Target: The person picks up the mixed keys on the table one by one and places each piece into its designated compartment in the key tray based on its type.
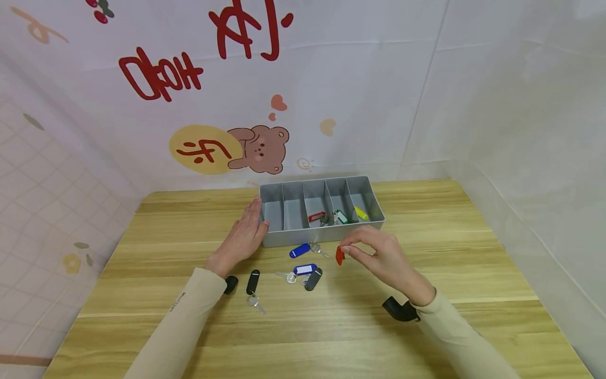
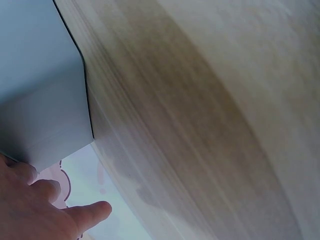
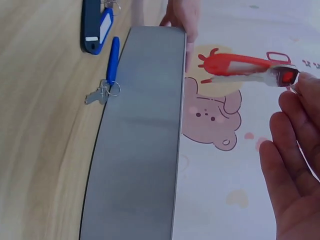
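A grey divided tray (image 1: 293,238) stands at the back of the table. My left hand (image 1: 243,234) lies against its left end with the fingers stretched along the wall; the left wrist view shows that hand (image 2: 37,210) at the tray's corner. In front of the tray, my right hand (image 1: 383,255) pinches a red key tag (image 1: 339,256) between thumb and fingertips. The right wrist view shows the red tag (image 3: 240,65) hanging in the air with a key partly visible beside it. Inside the tray, a red tag (image 1: 316,216), a green tag (image 1: 341,217) and a yellow tag (image 1: 361,213) lie in separate compartments.
On the table before the tray lie a blue tag (image 1: 300,250) with a key (image 1: 318,249), another blue tag (image 1: 304,269), a dark grey tag (image 1: 313,279) and a black tag (image 1: 253,282) with a key (image 1: 255,303). A printed cloth (image 1: 360,105) hangs behind.
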